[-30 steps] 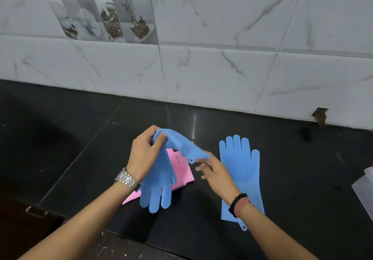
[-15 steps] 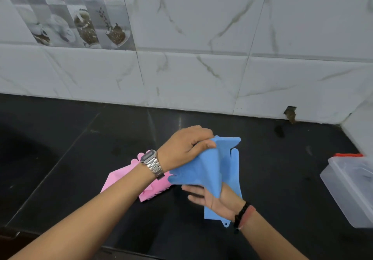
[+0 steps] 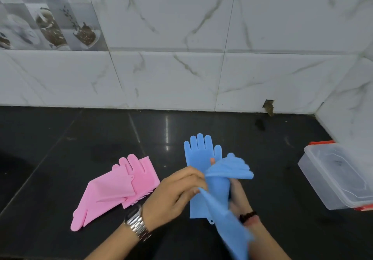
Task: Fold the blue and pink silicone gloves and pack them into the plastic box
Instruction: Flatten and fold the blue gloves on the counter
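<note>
Both hands, left (image 3: 177, 195) and right (image 3: 238, 197), now gripping one blue glove (image 3: 220, 187) above the counter's (image 3: 60, 138) near edge, twisting it where a second ago it hung loose. Second blue glove (image 3: 199, 155) lying flat beneath; pink gloves (image 3: 121, 185) left; box (image 3: 335, 177) waiting at right edge.

A single head-worn wide-angle camera looks forward and down from the person's own standpoint, close over the black table (image 3: 60, 138), facing the marble-tiled wall (image 3: 181, 68); both forearms enter from the bottom edge.
</note>
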